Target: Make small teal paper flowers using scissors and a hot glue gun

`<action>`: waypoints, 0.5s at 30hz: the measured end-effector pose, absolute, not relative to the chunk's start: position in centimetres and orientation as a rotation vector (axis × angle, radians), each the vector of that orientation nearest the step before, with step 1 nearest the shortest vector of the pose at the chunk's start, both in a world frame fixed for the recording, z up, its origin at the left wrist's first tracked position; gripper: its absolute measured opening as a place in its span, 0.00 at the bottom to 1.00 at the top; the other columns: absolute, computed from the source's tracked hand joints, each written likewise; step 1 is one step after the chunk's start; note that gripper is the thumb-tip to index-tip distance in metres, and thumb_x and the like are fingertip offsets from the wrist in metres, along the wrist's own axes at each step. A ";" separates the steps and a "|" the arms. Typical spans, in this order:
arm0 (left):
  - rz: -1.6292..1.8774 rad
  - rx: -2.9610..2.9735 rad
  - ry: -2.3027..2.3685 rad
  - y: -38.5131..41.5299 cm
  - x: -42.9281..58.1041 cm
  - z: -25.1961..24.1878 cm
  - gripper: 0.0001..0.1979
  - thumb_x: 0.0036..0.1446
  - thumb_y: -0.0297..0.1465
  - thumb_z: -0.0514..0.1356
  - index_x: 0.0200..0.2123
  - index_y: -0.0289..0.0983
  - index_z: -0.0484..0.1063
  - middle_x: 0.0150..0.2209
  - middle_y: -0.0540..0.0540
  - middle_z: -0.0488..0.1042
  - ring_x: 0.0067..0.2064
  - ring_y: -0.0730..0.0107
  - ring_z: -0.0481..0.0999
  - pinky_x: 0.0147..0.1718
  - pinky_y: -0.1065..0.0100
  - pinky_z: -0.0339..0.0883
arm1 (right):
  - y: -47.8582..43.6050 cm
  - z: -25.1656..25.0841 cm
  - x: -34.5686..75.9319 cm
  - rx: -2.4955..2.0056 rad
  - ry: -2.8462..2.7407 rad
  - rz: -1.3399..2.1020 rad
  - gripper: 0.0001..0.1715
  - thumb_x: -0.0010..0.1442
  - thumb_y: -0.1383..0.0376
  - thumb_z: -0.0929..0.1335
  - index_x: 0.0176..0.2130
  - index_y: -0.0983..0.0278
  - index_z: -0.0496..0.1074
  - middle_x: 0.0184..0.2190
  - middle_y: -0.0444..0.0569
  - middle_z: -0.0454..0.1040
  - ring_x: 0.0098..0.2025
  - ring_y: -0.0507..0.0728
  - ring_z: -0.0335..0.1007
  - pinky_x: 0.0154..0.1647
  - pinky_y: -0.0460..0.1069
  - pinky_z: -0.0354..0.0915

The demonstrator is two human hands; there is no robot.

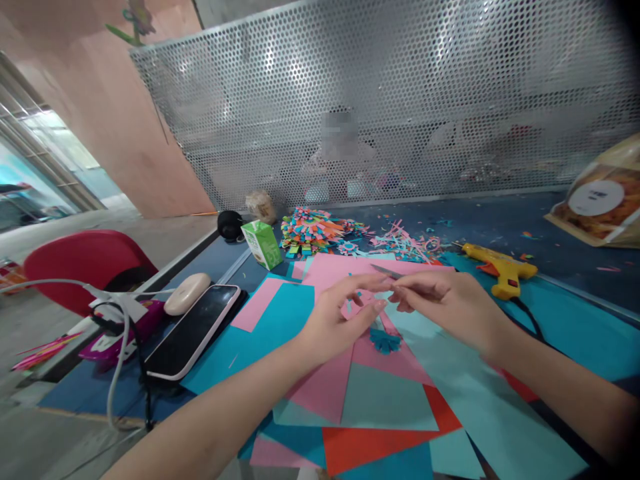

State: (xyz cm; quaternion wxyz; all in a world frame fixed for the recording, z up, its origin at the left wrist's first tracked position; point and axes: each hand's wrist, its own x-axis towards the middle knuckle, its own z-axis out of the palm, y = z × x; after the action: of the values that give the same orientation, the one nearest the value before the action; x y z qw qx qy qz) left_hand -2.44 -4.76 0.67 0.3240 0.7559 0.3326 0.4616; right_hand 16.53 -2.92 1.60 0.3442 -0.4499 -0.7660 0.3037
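My left hand [345,310] and my right hand [445,300] meet at the fingertips above layered sheets of coloured paper. A thin pink paper strip [393,285] seems to be pinched in my right fingers. The left fingers are curled toward the same spot, but what they grip is hidden. A grey pointed blade [385,271] shows just beyond the right fingers; I cannot tell whether the hand holds it. Below the hands, a fringed blue paper flower [385,341] lies on a pink sheet [330,383].
A yellow glue gun [505,268] lies at right. At left are a phone [195,333], a beige rounded case [187,294] and cables. Behind stand a green carton [261,244], piled fringed paper [310,230], pink and blue scraps [405,243] and a perforated metal screen [400,100].
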 end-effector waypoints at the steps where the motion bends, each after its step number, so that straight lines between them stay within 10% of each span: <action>1: 1.220 1.924 0.855 -4.8 -2.5 0.6 0.15 0.57 0.31 0.55 0.48 0.37 0.67 0.45 0.40 0.74 0.47 0.64 0.73 0.40 0.66 0.68 | -2.8 1.5 16.6 -1.179 -1.976 0.779 0.12 0.56 0.61 0.63 0.33 0.61 0.76 0.29 0.46 0.78 0.30 0.56 0.74 0.31 0.50 0.69; 15: 1.151 1.752 0.816 -4.9 -2.6 0.8 0.15 0.57 0.32 0.55 0.47 0.36 0.66 0.42 0.40 0.75 0.44 0.65 0.74 0.41 0.65 0.67 | -3.0 1.2 16.5 -1.183 -2.020 0.775 0.15 0.56 0.58 0.63 0.36 0.60 0.76 0.30 0.46 0.78 0.30 0.56 0.74 0.30 0.49 0.69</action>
State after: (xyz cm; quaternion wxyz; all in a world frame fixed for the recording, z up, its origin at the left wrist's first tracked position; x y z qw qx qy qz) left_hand -2.60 -4.93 0.84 0.4315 0.7027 0.3272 0.4615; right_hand 16.50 -3.01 1.15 0.3317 -0.4527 -0.7728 0.2965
